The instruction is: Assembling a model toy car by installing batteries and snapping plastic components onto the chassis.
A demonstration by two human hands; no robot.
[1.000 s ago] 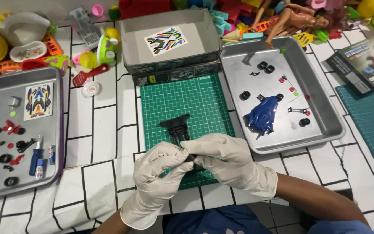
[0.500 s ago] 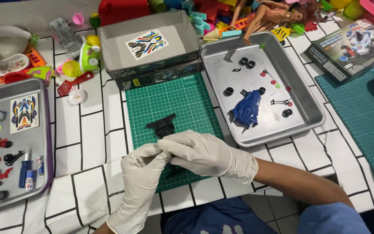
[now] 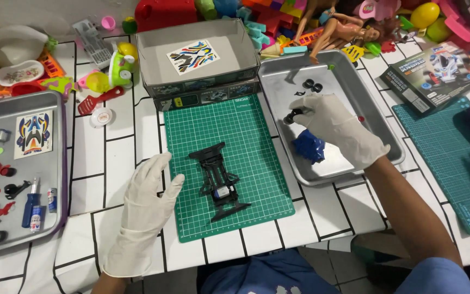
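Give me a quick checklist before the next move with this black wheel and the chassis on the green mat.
1. Right hand pinching a black wheel over the metal tray: ok.
2. Wheel fully secure in the fingertips: cannot tell, mostly hidden.
3. Black chassis lying on the green cutting mat, unobstructed: ok.
4. Left hand steadying the chassis: not ok, it rests beside it, open, apart.
5. Spare wheels within reach in the tray: ok.
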